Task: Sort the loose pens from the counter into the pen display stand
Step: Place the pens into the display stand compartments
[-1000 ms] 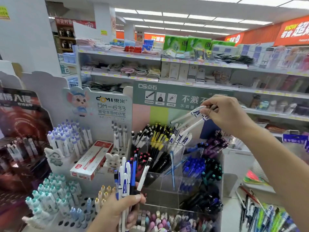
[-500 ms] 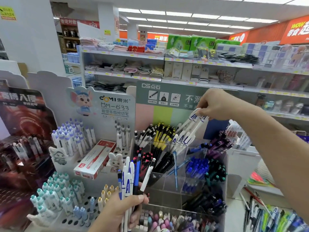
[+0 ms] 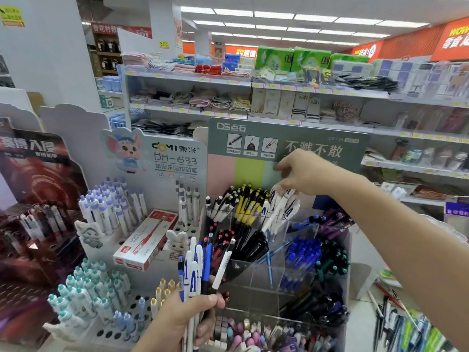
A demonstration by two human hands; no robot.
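Observation:
The clear acrylic pen display stand (image 3: 256, 276) with a green header board (image 3: 286, 138) stands in front of me, its compartments holding black, yellow, blue and purple pens. My right hand (image 3: 308, 174) reaches down over the top row, fingertips still on the tops of a few white pens with blue "A" marks (image 3: 280, 208), which stand in a compartment next to the yellow pens (image 3: 247, 208). The fingertips are blurred. My left hand (image 3: 186, 320) is low in the middle, closed around a bunch of loose pens (image 3: 196, 269): white ones with blue marks, a blue one, a black-and-white one.
A white DOMI display (image 3: 175, 158) on the left holds purple-capped pens (image 3: 111, 207), teal-capped pens (image 3: 86, 293) and a red box (image 3: 147, 240). A tray of small pastel items (image 3: 253, 334) lies below the stand. More pens (image 3: 406, 326) lie lower right. Store shelves (image 3: 304, 90) are behind.
My right hand has come down and to the left, lowering the white pens from above the stand into the top-row compartment. The left hand's bunch has barely moved.

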